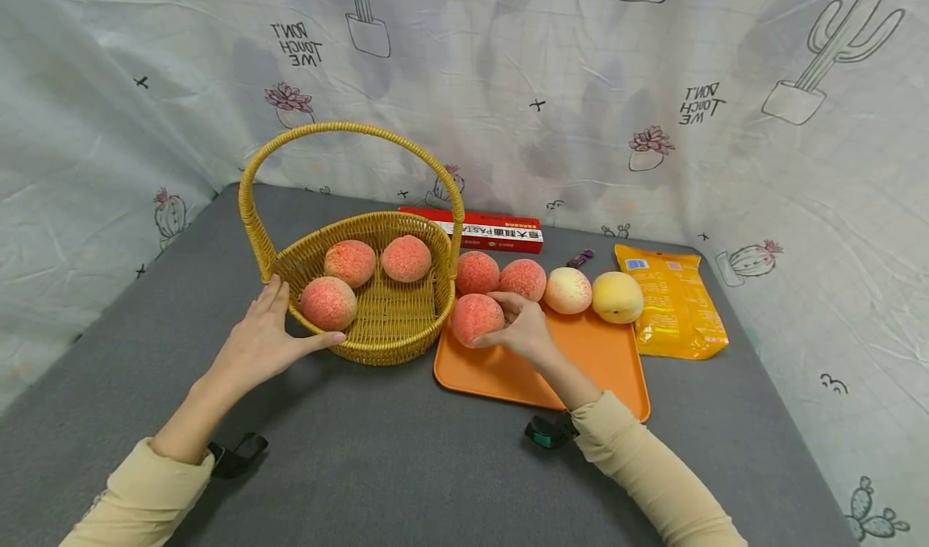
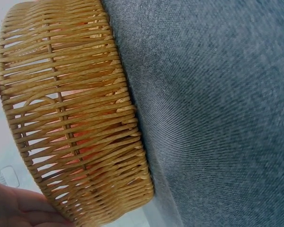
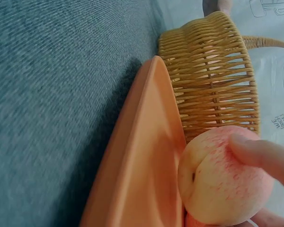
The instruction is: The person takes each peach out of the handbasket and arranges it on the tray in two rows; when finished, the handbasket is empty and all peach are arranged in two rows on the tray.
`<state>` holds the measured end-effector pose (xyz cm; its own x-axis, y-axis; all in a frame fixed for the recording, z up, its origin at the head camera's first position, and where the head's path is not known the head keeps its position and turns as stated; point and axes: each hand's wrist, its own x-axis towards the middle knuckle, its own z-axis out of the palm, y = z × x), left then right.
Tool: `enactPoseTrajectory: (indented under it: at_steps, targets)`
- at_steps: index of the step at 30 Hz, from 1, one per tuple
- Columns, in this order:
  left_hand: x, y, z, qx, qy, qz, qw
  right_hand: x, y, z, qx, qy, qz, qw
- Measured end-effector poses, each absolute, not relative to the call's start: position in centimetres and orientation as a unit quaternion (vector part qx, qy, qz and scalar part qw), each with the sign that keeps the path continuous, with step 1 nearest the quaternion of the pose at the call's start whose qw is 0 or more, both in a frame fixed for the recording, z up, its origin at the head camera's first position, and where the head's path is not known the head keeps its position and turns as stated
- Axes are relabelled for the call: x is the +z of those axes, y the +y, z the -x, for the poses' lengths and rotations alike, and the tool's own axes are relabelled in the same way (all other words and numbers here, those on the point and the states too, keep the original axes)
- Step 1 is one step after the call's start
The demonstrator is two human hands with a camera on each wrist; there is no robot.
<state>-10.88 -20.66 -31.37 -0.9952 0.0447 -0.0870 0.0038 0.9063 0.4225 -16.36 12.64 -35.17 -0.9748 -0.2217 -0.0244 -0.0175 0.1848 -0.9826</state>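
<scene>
Two sleeved forearms enter from the bottom edge of the head view and angle inward toward the centre. The left hand (image 1: 264, 337), left of centre, lies with fingers straight and thumb extended, resting against the outer wall of the wicker basket (image 1: 377, 341); the left wrist view shows fingertips (image 2: 19, 208) at the woven side. The right hand (image 1: 518, 329), at centre, curls its fingers over a peach (image 1: 475, 319) and grips it at the near left corner of the orange tray (image 1: 602, 361); the right wrist view shows a finger (image 3: 260, 153) pressed on the fruit just above the tray, beside the basket. Three peaches (image 1: 351, 262) lie inside the basket. Four more fruits (image 1: 568, 290) line the tray's far edge. Beyond, right of centre, lie a yellow packet (image 1: 675, 309) and a red box (image 1: 482, 230) on the grey table (image 1: 363, 466).
</scene>
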Motion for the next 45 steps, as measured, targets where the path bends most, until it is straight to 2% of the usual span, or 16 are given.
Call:
enactPoseTrajectory:
  at_steps: [9, 15, 22, 27, 45]
  targets:
    - [-31.4, -20.6, 10.8, 0.211, 0.977, -0.011, 0.041, -36.0, 11.9, 16.9, -0.571, 0.814, 0.076, 0.071]
    - [-31.4, -20.5, 10.9, 0.21, 0.977, -0.013, 0.044, -35.9, 12.4, 16.6, -0.483, 0.866, 0.111, 0.06]
    - [-31.2, -20.4, 11.0, 0.212, 0.976, -0.014, 0.046, -35.6, 13.2, 16.3, -0.516, 0.838, 0.141, 0.104]
    - [-31.2, -20.4, 11.0, 0.212, 0.976, -0.015, 0.047, -35.7, 13.5, 16.3, -0.511, 0.838, 0.155, 0.113]
    - [-31.5, -20.6, 10.9, 0.208, 0.977, -0.021, 0.046, -36.3, 12.9, 16.9, -0.521, 0.833, 0.163, 0.093]
